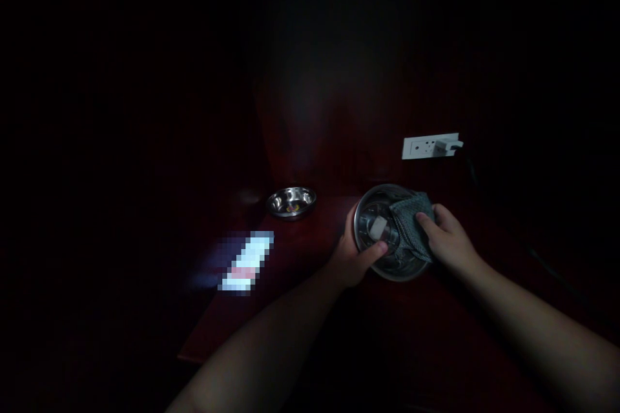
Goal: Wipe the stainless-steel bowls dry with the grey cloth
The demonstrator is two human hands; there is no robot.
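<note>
A deep, shiny metal bowl (368, 213) is tilted so that its inside faces me, and a pale label-like patch shows within. Gripping its left side is my left hand (356, 255), thumb over the rim and fingers behind the wall. A grey-green textured cloth (411, 226) drapes over the bowl's right rim and into it. My right hand (448, 235) pinches that cloth against the right side, with its thumb on top. What the fingers do behind the bowl is hidden.
A small, shallow steel bowl (291, 202) stands on the dark red table (203, 339). Left of my arms is a bright, pixelated rectangle (247, 263). A white wall socket (423, 146) with a plug is at the right. The surroundings are very dark.
</note>
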